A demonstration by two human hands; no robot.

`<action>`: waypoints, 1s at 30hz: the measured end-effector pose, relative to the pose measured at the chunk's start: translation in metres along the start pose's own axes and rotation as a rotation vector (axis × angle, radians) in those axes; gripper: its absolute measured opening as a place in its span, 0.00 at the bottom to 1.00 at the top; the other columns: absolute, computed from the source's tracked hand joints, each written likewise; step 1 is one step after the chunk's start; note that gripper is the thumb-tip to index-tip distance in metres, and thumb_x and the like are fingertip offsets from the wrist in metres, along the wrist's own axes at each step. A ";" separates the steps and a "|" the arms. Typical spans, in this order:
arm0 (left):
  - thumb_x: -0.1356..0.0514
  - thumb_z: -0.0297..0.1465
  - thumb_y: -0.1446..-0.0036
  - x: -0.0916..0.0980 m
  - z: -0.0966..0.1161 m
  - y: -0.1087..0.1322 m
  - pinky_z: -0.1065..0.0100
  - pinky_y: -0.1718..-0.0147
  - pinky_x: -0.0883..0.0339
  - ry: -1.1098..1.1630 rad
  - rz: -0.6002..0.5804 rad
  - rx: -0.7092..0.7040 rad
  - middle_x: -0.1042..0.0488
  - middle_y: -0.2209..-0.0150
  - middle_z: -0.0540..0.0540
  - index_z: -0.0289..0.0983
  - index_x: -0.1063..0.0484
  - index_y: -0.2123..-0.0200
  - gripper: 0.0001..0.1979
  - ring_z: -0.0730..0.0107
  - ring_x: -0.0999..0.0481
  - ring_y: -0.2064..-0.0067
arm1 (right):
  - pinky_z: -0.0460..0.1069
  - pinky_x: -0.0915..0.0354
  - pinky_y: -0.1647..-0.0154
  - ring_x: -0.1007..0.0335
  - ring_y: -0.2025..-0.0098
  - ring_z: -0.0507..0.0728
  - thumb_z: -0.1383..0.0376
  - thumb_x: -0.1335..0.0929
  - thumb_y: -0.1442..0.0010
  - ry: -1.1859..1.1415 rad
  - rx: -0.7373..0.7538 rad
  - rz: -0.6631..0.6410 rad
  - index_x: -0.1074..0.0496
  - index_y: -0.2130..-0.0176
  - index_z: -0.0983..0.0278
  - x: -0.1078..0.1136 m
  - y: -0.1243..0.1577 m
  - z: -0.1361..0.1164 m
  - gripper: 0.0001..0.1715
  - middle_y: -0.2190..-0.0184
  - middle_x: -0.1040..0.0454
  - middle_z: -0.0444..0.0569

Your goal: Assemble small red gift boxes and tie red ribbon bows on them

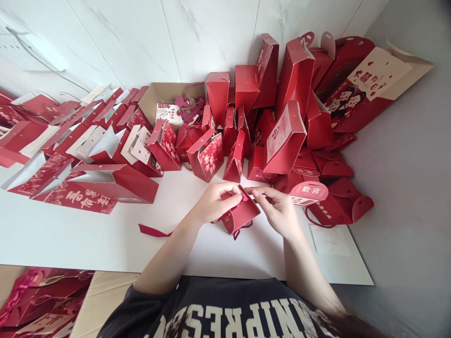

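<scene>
A small red gift box (240, 216) lies on the white table (88, 234) right in front of me. My left hand (214, 201) is closed around its top left edge, fingers pinching near a red ribbon (243, 197) at the box's opening. My right hand (276, 206) pinches the same top edge from the right side. A loose end of the ribbon hangs below the box.
Several folded red gift boxes (207, 157) are piled behind, reaching the marble wall. Flat unfolded red blanks (88, 136) spread to the left. An open cardboard box (155, 96) holds tags. A red ribbon strip (153, 231) lies on the table. More red bags (38, 295) sit lower left.
</scene>
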State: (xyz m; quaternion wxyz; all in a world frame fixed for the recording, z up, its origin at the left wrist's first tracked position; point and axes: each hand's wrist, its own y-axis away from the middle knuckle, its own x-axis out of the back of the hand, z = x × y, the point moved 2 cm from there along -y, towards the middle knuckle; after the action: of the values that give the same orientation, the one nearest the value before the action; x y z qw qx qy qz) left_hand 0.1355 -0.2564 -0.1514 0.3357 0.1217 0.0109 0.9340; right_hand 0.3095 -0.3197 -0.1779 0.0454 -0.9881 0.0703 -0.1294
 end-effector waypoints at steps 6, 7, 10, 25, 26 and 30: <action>0.42 0.31 0.44 0.003 -0.006 -0.002 0.72 0.75 0.42 0.070 0.035 0.094 0.33 0.76 0.53 0.36 0.34 0.76 0.09 0.75 0.34 0.75 | 0.52 0.27 0.52 0.22 0.53 0.60 0.54 0.29 0.38 0.056 0.045 -0.031 0.21 0.54 0.59 0.001 0.003 -0.004 0.16 0.54 0.19 0.49; 0.42 0.31 0.44 0.004 -0.005 -0.002 0.72 0.75 0.43 0.079 0.032 0.101 0.34 0.77 0.53 0.36 0.34 0.76 0.09 0.76 0.34 0.75 | 0.52 0.26 0.54 0.22 0.53 0.61 0.54 0.28 0.39 0.083 0.051 -0.040 0.22 0.52 0.59 0.001 0.004 -0.005 0.17 0.52 0.19 0.49; 0.43 0.30 0.44 0.004 -0.005 -0.001 0.72 0.76 0.45 0.097 0.028 0.128 0.36 0.78 0.54 0.36 0.36 0.77 0.10 0.77 0.36 0.76 | 0.51 0.25 0.61 0.20 0.56 0.61 0.53 0.30 0.37 0.103 -0.009 -0.026 0.22 0.51 0.59 0.001 0.004 -0.004 0.19 0.51 0.20 0.50; 0.44 0.31 0.47 0.004 -0.002 -0.007 0.70 0.76 0.44 0.247 -0.015 0.266 0.31 0.76 0.50 0.36 0.39 0.80 0.11 0.73 0.30 0.75 | 0.56 0.32 0.42 0.26 0.43 0.63 0.53 0.34 0.33 -0.049 -0.027 0.007 0.21 0.50 0.57 0.003 -0.003 0.007 0.18 0.48 0.20 0.48; 0.45 0.31 0.48 0.005 -0.002 -0.007 0.70 0.77 0.46 0.240 -0.019 0.287 0.30 0.76 0.50 0.36 0.38 0.80 0.10 0.74 0.32 0.77 | 0.56 0.32 0.42 0.26 0.43 0.63 0.53 0.34 0.33 -0.046 -0.026 0.007 0.21 0.50 0.57 0.003 -0.003 0.006 0.19 0.48 0.20 0.49; 0.45 0.32 0.48 0.005 -0.002 -0.009 0.69 0.79 0.47 0.163 -0.030 0.309 0.31 0.78 0.49 0.36 0.36 0.80 0.11 0.74 0.34 0.78 | 0.56 0.31 0.44 0.26 0.43 0.64 0.52 0.34 0.32 -0.020 -0.020 0.005 0.21 0.50 0.57 0.002 -0.002 0.004 0.19 0.48 0.20 0.49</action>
State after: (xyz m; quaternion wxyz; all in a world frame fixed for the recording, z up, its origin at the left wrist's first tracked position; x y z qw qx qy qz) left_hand 0.1372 -0.2463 -0.1529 0.3249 0.0954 0.1836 0.9228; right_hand 0.3129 -0.3177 -0.1811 0.0368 -0.9895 0.0737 -0.1186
